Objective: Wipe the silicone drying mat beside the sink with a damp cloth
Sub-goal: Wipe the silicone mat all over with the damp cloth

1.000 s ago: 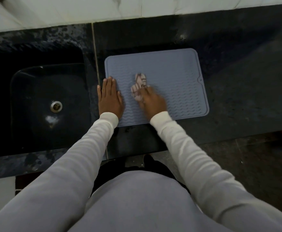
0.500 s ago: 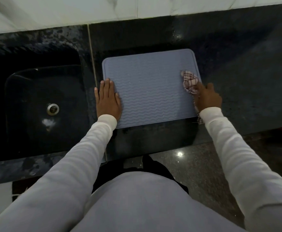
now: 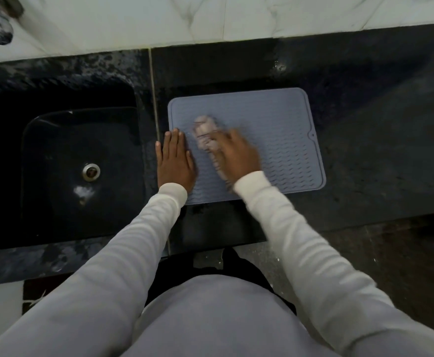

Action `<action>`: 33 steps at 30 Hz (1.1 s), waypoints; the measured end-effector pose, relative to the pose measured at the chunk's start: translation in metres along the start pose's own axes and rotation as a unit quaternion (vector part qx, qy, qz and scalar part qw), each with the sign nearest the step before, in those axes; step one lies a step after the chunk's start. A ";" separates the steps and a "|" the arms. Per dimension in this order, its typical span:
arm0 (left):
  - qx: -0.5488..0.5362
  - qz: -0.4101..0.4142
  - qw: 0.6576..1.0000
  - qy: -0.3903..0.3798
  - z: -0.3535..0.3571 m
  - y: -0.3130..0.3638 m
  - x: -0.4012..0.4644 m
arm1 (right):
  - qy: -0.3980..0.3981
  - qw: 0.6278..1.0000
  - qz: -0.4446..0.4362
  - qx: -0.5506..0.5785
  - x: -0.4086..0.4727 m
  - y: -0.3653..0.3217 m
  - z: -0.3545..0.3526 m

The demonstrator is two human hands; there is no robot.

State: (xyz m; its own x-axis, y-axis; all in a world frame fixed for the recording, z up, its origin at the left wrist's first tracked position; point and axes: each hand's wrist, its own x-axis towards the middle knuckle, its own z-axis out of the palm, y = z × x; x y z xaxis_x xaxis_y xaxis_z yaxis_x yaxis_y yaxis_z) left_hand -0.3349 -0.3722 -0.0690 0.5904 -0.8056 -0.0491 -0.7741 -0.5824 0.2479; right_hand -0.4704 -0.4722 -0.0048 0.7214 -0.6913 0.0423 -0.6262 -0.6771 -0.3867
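Left hand (image 3: 176, 161) lies flat on the mat (image 3: 275, 140), just beside the right hand (image 3: 236, 153), which grips the blurred cloth (image 3: 207, 135)

surface: dark stone counter (image 3: 365, 73) | on it: grey ridged mat (image 3: 275, 130), flat, just right of the sink (image 3: 64, 163)

left hand (image 3: 176, 161) flat on grey mat (image 3: 275, 124); right hand (image 3: 236, 154) presses blurred cloth (image 3: 205, 132) on it.
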 end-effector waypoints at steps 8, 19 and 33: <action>0.003 0.006 1.000 0.002 -0.002 0.001 0.000 | -0.034 0.994 -0.014 -0.103 0.007 -0.023 0.039; 0.006 0.005 1.000 0.004 0.002 0.000 -0.002 | -0.026 0.978 0.160 -0.128 -0.024 0.152 -0.042; -0.011 0.001 1.000 0.012 -0.022 0.008 0.034 | 0.057 0.991 0.111 0.044 0.028 0.031 -0.029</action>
State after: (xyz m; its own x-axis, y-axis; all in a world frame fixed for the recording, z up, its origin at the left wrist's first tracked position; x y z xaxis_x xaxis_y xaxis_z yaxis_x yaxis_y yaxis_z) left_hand -0.3157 -0.4023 -0.0469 0.5947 -0.8035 -0.0265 -0.7697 -0.5785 0.2701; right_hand -0.4782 -0.5200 0.0108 0.5278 -0.8479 0.0503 -0.7336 -0.4849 -0.4762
